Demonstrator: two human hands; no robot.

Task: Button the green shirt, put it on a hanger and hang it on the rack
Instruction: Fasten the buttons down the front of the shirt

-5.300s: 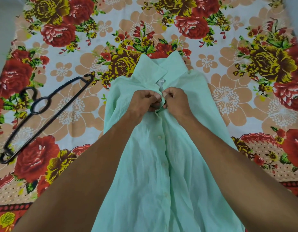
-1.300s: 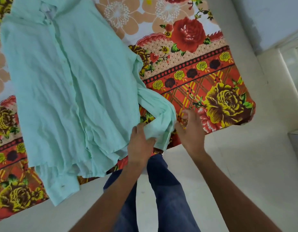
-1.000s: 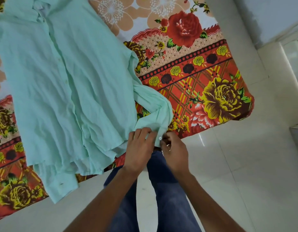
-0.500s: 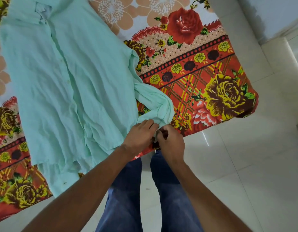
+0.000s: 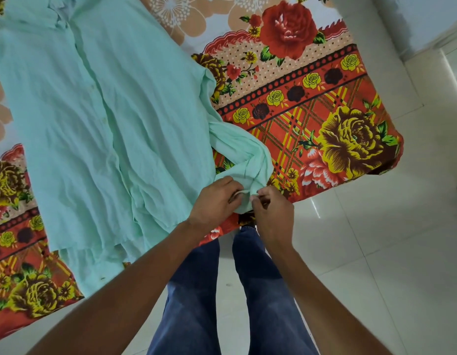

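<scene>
The pale green shirt point(image 5: 107, 119) lies flat on the flowered bedsheet point(image 5: 312, 103), its front placket closed down the middle. Its right sleeve point(image 5: 237, 149) is folded back toward the bed's near edge. My left hand point(image 5: 214, 201) pinches the sleeve cuff from the left, and my right hand point(image 5: 271, 211) pinches the same cuff from the right, fingertips almost touching. The cuff's button is hidden between my fingers. The hanger and the rack are out of view.
The bed's corner point(image 5: 391, 160) sits at the right, with white tiled floor point(image 5: 376, 252) beyond it. My legs in blue jeans point(image 5: 222, 303) stand against the bed's near edge. The shirt's hem point(image 5: 94, 260) hangs over that edge at the lower left.
Earlier both hands worked at the collar with the hanger in view; then they moved to the right sleeve cuff. In the last second the hands closed together on the cuff and stayed there.
</scene>
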